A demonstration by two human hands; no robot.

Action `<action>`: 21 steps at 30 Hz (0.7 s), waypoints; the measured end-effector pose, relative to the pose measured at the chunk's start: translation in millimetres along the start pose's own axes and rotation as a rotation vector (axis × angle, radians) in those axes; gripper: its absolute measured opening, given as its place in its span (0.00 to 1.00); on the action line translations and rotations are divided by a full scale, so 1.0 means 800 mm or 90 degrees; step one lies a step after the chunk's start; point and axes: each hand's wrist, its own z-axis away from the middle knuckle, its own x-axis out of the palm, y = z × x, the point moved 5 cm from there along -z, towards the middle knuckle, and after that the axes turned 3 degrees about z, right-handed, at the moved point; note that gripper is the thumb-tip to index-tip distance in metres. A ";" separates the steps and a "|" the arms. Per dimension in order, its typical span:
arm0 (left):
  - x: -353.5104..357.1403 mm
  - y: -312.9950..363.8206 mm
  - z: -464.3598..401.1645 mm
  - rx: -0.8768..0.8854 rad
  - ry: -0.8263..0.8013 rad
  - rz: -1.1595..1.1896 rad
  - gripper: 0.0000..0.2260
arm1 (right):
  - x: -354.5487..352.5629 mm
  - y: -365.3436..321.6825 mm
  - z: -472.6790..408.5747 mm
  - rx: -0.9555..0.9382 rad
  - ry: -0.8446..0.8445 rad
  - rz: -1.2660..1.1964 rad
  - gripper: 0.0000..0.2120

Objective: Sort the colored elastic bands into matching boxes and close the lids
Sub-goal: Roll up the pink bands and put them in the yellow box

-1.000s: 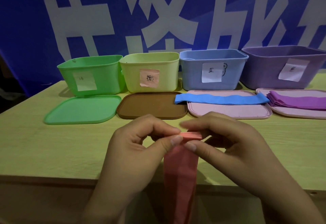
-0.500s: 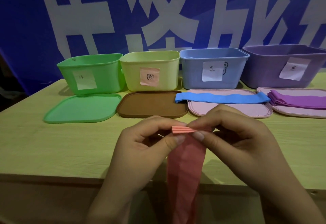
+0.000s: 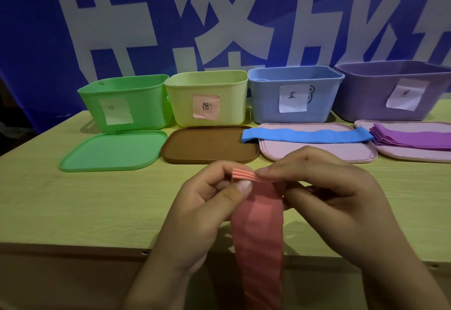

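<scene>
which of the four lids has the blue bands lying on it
The pink lid in front of the blue box, second from the right. The blue bands stretch across it. The green and brown lids are bare, and the far-right lid carries purple bands.

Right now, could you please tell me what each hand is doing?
Left hand: pinching the pink bands at their top edge.
Right hand: pinching the same bands.

The pink bands are running out past the bottom edge; the purple box, its lid and the purple bands are being cut off at the right; the box interiors are staying hidden behind their walls.
</scene>
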 end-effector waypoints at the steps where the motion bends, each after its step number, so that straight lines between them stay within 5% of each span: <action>1: 0.002 -0.002 0.000 -0.023 -0.006 0.008 0.11 | 0.000 0.001 0.000 -0.002 0.004 0.013 0.15; 11: 0.014 -0.003 0.001 -0.082 0.070 0.084 0.05 | 0.004 -0.003 -0.001 -0.056 0.027 0.164 0.14; 21: 0.006 -0.007 0.007 -0.076 0.075 0.048 0.14 | 0.008 -0.004 -0.003 -0.085 0.025 0.223 0.13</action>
